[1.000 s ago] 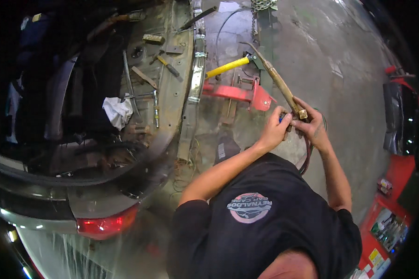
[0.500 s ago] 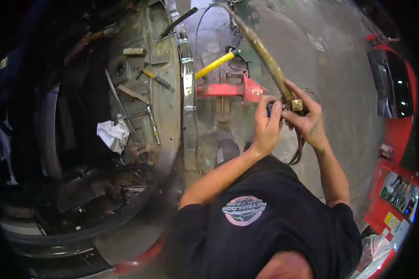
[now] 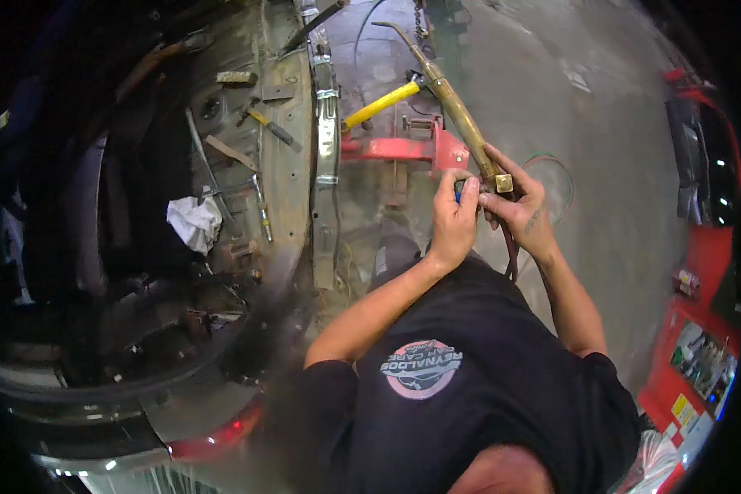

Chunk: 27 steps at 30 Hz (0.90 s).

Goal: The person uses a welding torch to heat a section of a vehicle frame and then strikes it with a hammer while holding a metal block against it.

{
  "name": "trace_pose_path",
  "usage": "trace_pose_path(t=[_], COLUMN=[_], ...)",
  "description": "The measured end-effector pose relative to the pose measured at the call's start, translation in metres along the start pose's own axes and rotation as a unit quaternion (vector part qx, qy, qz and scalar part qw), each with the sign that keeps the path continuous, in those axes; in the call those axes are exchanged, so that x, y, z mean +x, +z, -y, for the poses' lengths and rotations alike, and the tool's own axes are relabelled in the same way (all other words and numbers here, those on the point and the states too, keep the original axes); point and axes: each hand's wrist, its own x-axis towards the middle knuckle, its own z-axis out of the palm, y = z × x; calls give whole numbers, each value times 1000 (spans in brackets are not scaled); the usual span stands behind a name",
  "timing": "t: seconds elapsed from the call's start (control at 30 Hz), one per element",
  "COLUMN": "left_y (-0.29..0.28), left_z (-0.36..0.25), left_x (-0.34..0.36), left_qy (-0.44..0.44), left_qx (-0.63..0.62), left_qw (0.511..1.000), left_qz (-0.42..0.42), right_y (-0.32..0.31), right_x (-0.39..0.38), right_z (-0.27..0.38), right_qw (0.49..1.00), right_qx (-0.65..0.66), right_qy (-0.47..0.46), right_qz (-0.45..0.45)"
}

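A brass gas torch (image 3: 463,115) with a thin bent tip points up and away from me, its rear end between my hands. My right hand (image 3: 522,211) is closed round the rear of the torch, beside a square brass block. My left hand (image 3: 454,216) is closed on a small blue valve knob (image 3: 459,191) at the torch's rear; the fingers partly cover it. Dark hoses (image 3: 511,255) hang from the torch below my hands.
To the left, the vehicle floor (image 3: 288,198) carries a yellow-and-black hammer (image 3: 270,125), a ratchet (image 3: 262,210) and a white rag (image 3: 194,224). A yellow bar (image 3: 380,105) and a red metal arm (image 3: 395,148) stand beyond. Red equipment (image 3: 675,329) lines the right.
The torch and both hands have shifted slightly left and toward me. The torch's bent tip shows more fully now. Both hands keep their hold.
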Motion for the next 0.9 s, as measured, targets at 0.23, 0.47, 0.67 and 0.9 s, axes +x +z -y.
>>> trace_pose_path(t=[0.23,0.47,0.67,0.9], left_y=[34,54,33,-116], left_z=[13,29,58,66], left_x=[15,22,44,64], left_qy=[-2,-31,58,-28], left_qx=[22,-3,140,-69], left_qw=[997,994,980,977], left_qz=[-75,-106,-127,-198], right_y=[-35,-64,-99,-133], right_x=[25,39,40,3], right_z=[-5,-19,-8,-12], right_qw=[998,994,990,974], right_qx=[29,19,-14,23], right_qy=[-17,-13,14,126], right_qz=[62,108,139,185])
